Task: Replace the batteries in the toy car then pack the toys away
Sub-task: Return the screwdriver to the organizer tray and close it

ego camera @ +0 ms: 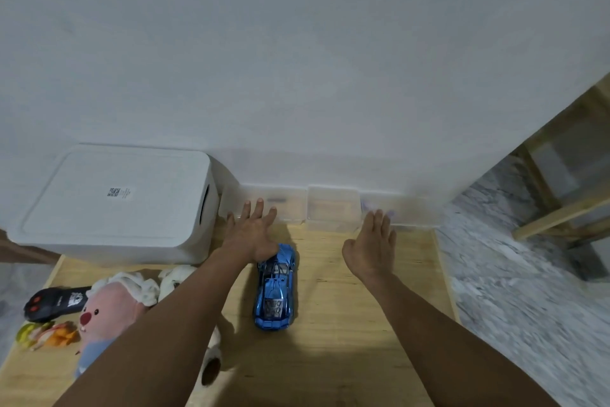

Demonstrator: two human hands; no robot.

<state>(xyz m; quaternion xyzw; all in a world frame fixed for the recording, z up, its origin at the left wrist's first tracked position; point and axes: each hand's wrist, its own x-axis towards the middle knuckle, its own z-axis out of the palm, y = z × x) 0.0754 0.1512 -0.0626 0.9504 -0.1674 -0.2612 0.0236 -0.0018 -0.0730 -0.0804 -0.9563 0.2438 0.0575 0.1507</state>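
A shiny blue toy car [275, 288] stands on the wooden table [346, 324], its length running away from me. My left hand [252, 235] is stretched out flat with spread fingers just past the car's far end, its heel over that end. My right hand [371, 246] is held out flat to the right of the car, holding nothing. Both hands reach toward clear plastic boxes [331, 208] standing along the wall. A black remote control [54, 302] lies at the table's left edge.
A white lidded storage bin [115, 205] stands at the back left. A pink plush toy [105, 317], white soft toys [175, 278] and small yellow-orange toys [46, 334] lie at the left. Marble floor [528, 274] and a wooden frame [567, 202] lie to the right.
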